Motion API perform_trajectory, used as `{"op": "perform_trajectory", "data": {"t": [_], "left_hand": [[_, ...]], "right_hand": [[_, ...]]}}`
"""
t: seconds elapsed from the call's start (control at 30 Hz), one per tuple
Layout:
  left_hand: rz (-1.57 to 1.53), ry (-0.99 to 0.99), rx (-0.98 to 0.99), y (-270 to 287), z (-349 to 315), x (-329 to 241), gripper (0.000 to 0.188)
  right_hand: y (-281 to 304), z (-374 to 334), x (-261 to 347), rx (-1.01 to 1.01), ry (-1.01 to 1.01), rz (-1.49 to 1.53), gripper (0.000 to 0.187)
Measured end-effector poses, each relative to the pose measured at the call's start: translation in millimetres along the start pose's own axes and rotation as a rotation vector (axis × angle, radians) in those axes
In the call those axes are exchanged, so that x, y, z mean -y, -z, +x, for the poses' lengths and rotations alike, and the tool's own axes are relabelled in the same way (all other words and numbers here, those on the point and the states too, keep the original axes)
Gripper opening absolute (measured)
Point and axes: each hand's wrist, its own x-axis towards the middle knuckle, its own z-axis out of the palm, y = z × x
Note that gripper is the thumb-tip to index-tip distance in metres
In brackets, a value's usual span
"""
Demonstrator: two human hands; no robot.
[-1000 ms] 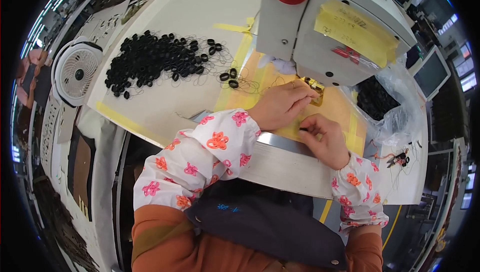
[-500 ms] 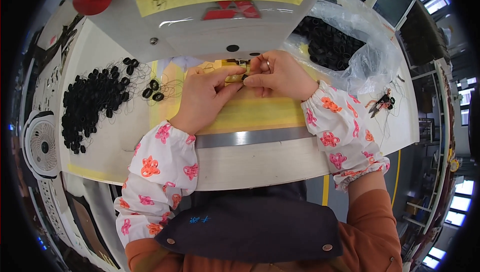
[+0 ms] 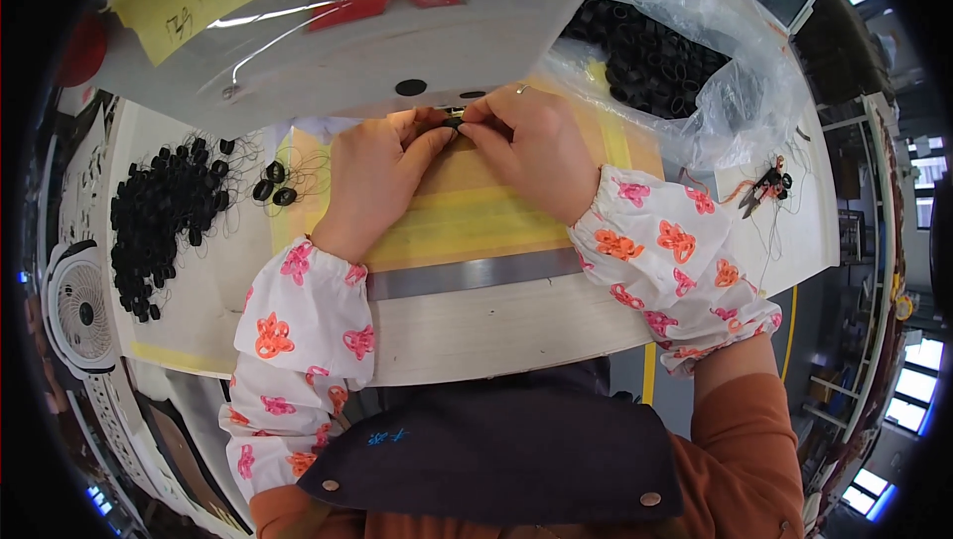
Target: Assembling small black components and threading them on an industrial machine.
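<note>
My left hand point(image 3: 377, 170) and my right hand point(image 3: 536, 147) meet under the front of a pale sewing machine head point(image 3: 347, 72). Between their pinched fingertips is a small black fabric loop point(image 3: 454, 123), mostly covered by the fingers. It lies close to a small metal part of the machine point(image 3: 457, 112). Both thumbs press from the near side, and the fingers of each hand are bent. A yellow-taped work plate point(image 3: 467, 211) with a metal front strip point(image 3: 476, 273) lies below the hands.
A heap of black loops with thread tails point(image 3: 169, 211) covers the left of the table, with several loose ones point(image 3: 276, 182) beside it. At the right sit a clear plastic bag point(image 3: 730, 122) of black loops point(image 3: 650, 63) and small thread snips point(image 3: 764, 187). A white fan point(image 3: 84, 311) stands far left.
Both hands have moved slightly forward and closer together, bringing the black loop to the metal part of the machine. My view has tilted and shifted, so the machine head looks turned.
</note>
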Motion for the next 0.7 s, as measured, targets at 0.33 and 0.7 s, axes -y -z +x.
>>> {"op": "perform_trajectory", "data": {"t": [0.33, 0.7], "left_hand": [[0.005, 0.111, -0.031, -8.1, 4.6, 1.6, 0.024], [-0.140, 0.003, -0.088, -9.5, 7.0, 10.0, 0.024]], "right_hand": [[1.9, 2.3, -4.4, -0.039, -0.076, 0.039, 0.006], [1.6, 3.5, -4.6, -0.055, -0.031, 0.018, 0.006]]}}
